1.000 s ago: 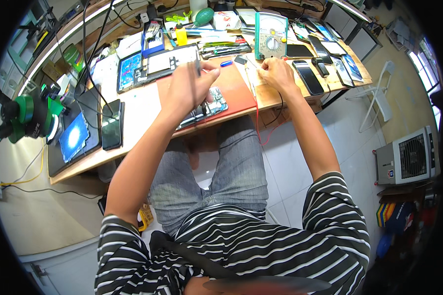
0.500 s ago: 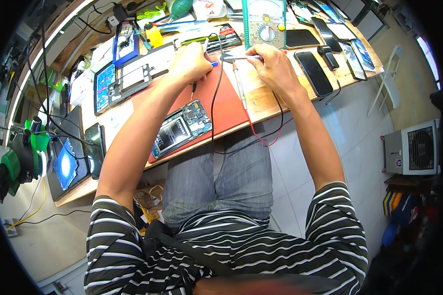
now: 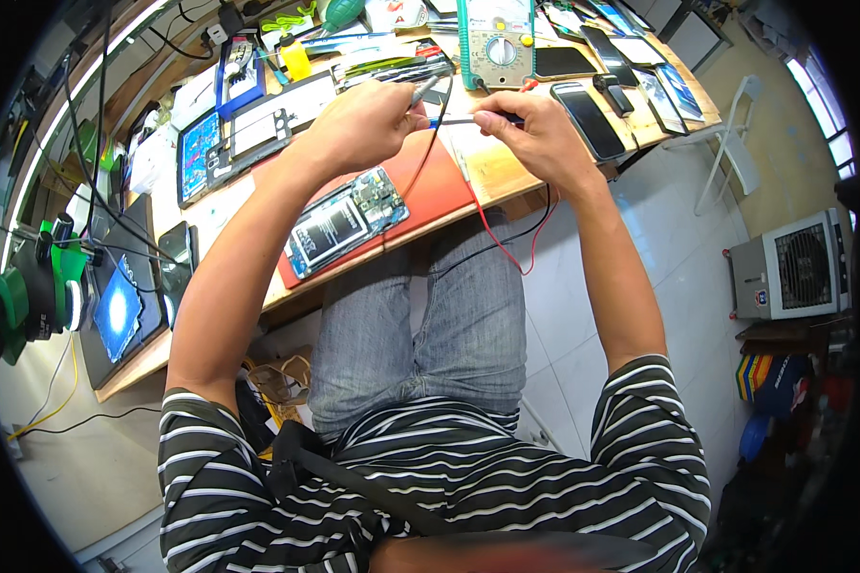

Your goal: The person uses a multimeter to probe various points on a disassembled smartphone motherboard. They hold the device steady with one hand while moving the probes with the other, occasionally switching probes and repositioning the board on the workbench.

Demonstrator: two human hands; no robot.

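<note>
Grey slender tool (image 3: 424, 91) in a closed left hand (image 3: 368, 124)

The left hand grips it at the far edge of the orange-red rectangular mat (image 3: 435, 186). Right of the mat, the right hand (image 3: 542, 138) curls its fingers inward; whether they grip anything, I cannot tell. An opened smartphone with a black battery (image 3: 346, 222) lies on the mat's near left part. Beyond the mat, to its right, stands a teal-framed analogue multimeter (image 3: 497, 48).
</note>
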